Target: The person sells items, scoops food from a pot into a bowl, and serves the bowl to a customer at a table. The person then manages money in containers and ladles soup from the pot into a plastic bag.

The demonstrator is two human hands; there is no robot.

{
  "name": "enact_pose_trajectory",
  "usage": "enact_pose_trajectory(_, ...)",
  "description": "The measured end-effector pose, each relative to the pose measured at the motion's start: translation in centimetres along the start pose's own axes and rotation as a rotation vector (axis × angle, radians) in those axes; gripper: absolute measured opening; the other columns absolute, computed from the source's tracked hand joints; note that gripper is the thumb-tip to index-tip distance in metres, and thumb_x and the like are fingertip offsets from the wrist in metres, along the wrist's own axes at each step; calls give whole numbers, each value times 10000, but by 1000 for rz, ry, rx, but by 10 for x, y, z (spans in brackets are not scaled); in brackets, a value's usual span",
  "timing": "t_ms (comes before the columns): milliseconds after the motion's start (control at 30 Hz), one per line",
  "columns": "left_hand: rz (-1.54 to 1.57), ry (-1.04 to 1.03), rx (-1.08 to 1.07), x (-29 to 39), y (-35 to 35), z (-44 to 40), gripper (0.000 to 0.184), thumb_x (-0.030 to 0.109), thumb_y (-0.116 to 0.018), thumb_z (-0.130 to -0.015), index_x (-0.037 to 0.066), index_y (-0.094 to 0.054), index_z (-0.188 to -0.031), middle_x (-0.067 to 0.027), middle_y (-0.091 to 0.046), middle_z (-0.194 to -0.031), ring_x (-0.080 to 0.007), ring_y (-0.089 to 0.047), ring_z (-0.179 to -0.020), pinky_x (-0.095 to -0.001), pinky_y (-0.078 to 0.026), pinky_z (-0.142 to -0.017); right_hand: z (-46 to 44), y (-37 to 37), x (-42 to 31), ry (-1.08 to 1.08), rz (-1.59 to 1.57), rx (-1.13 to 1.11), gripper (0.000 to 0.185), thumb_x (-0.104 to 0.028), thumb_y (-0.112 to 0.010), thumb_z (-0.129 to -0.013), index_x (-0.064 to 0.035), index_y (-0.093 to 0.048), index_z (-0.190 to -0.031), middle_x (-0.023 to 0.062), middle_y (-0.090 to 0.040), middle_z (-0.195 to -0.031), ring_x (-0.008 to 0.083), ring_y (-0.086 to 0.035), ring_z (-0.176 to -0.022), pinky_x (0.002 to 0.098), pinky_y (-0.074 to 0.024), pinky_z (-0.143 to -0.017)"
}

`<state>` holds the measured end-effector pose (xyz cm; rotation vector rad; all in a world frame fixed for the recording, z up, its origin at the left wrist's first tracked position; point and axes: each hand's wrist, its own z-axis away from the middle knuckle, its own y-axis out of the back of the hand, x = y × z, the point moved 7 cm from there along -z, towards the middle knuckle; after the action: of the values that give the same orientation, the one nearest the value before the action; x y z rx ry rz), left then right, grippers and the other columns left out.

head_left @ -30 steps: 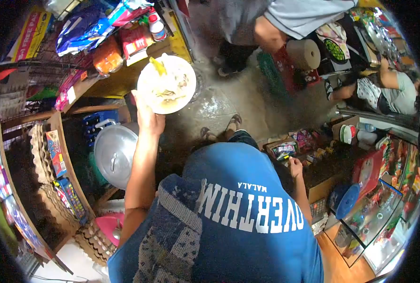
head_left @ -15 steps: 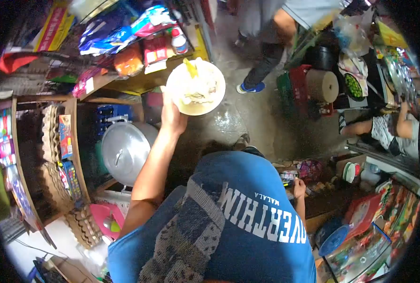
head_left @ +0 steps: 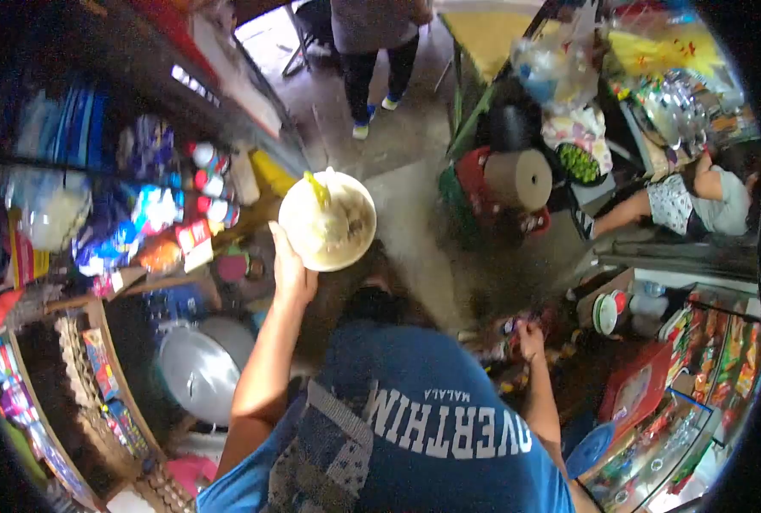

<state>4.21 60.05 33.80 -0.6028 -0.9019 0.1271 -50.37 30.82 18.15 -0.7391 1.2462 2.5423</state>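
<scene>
My left hand (head_left: 293, 272) is closed on the near-left rim of a round, pale bowl (head_left: 292, 238), held up in front of me. The bowl carries whitish food with a yellow-green piece and some darker bits; glare hides what the food is. Lower right, my right hand (head_left: 531, 339) hangs at my side, close to a blurred pile of small colourful packets (head_left: 510, 327). Its fingers are small and smeared, so I cannot make out whether they grip anything.
A person (head_left: 376, 51) stands ahead by the doorway; another (head_left: 697, 201) is at the right. Shelves with egg trays (head_left: 79, 363) and a large lidded pot (head_left: 201, 372) line my left. A cardboard-coloured roll (head_left: 517, 181) sits on red crates at the right, near a glass display case (head_left: 663, 453).
My view has turned and moved forward, towards the doorway. The bowl stays in my left hand and now appears lower and further left. The person ahead is now seen further off, near the doorway.
</scene>
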Motion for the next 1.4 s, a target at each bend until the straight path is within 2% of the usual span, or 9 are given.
enact_pose_trajectory(67,30,19,-73,1,-36,-27,678,550,-186,-982,37,-334,-1401,-117,-403,-1422,-265,-426,-1276,-403,-329,-1078,-23,4,-19,150,107,44,337,-332,-538,-932,-3,-601,-961,111,-637,-769,207,-605,-706,353,-443,-610)
enact_pose_trajectory(133,-35,52,-103,-1,-75,-57,673,544,-170,-985,41,-336,-1400,-117,-408,-1417,-266,-430,-1272,-404,-334,-1073,-43,-7,1,-43,-52,35,263,-295,-525,-949,-50,-562,-859,45,-536,-606,145,-507,-503,319,-377,-464)
enact_pose_trajectory(200,-58,135,-170,-1,-105,-94,679,546,-144,-984,44,-341,-1398,-115,-416,-1410,-271,-439,-1262,-409,-348,-1062,-78,-33,63,-42,-85,46,272,-300,-523,-953,-60,-548,-826,31,-507,-583,122,-474,-470,309,-353,-432)
enact_pose_trajectory(400,12,130,-350,8,-190,-184,665,543,-138,-985,65,-313,-1414,-124,-421,-1399,-263,-416,-1288,-389,-336,-1077,-85,-27,-17,-78,-198,-72,351,-333,-516,-938,-5,-545,-818,17,-503,-683,154,-468,-619,335,-377,-554)
enact_pose_trajectory(467,-68,52,-367,1,-203,-227,657,541,-145,-987,71,-312,-1415,-123,-417,-1401,-255,-413,-1292,-387,-335,-1078,-85,-40,-5,-136,-268,131,324,-346,-530,-918,-41,-561,-812,21,-520,-680,139,-448,-594,332,-379,-555)
enact_pose_trajectory(500,-139,-18,-368,1,-214,-247,649,538,-152,-988,77,-311,-1416,-123,-413,-1403,-247,-409,-1295,-384,-334,-1080,-99,-64,40,86,-28,14,322,-352,-550,-911,-35,-570,-856,34,-552,-733,142,-475,-612,332,-394,-564)
enact_pose_trajectory(633,-55,70,-319,3,-266,-308,656,545,-196,-986,64,-310,-1417,-111,-406,-1413,-233,-410,-1295,-380,-330,-1084,-117,-82,54,-44,-84,51,346,-374,-561,-906,-28,-567,-896,49,-583,-749,153,-542,-648,352,-429,-582)
enact_pose_trajectory(1033,-91,236,-231,-7,-396,-495,706,612,-299,-942,83,-338,-1408,-93,-441,-1387,-226,-459,-1252,-380,-381,-1048,-344,-26,-99,-150,-224,-53,309,-349,-571,-909,-42,-583,-941,60,-599,-750,160,-541,-648,354,-431,-589)
enact_pose_trajectory(1400,-217,259,-660,-9,-527,-647,716,608,-215,-954,84,-277,-1438,-118,-381,-1427,-290,-424,-1280,-444,-352,-1073,-430,-88,-205,-230,-356,173,280,-325,-580,-911,-55,-598,-982,69,-614,-751,166,-540,-648,356,-433,-595)
